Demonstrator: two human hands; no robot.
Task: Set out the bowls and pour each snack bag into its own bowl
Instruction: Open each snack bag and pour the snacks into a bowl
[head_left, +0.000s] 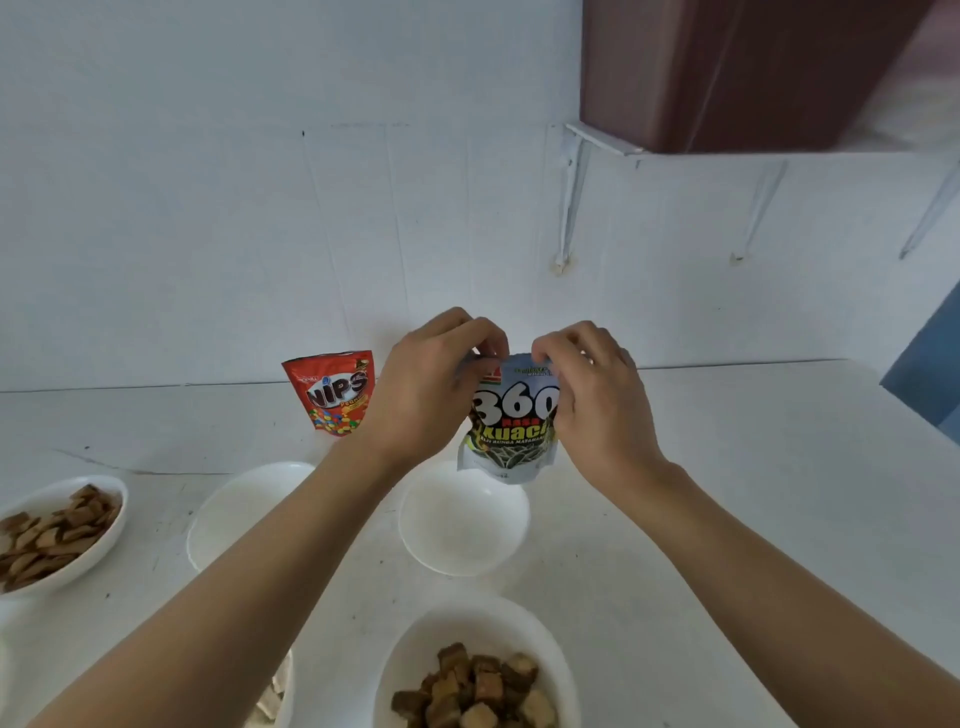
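Observation:
Both my hands hold a white sunflower-seed bag (511, 426) upright above an empty white bowl (464, 519). My left hand (434, 387) pinches the bag's top left corner, and my right hand (592, 400) pinches its top right. A second empty white bowl (234, 512) sits to the left, partly hidden by my left forearm. A red Nips bag (332, 392) stands upright against the wall behind it. A bowl of brown cube snacks (475, 670) is near me, and a bowl of brown biscuits (57, 530) is at the far left.
Everything stands on a white counter (727, 493) against a white tiled wall. Under my left forearm, the edge of another bowl (278, 696) with pale snacks shows. A dark brown cabinet (753, 67) on white brackets hangs at the upper right.

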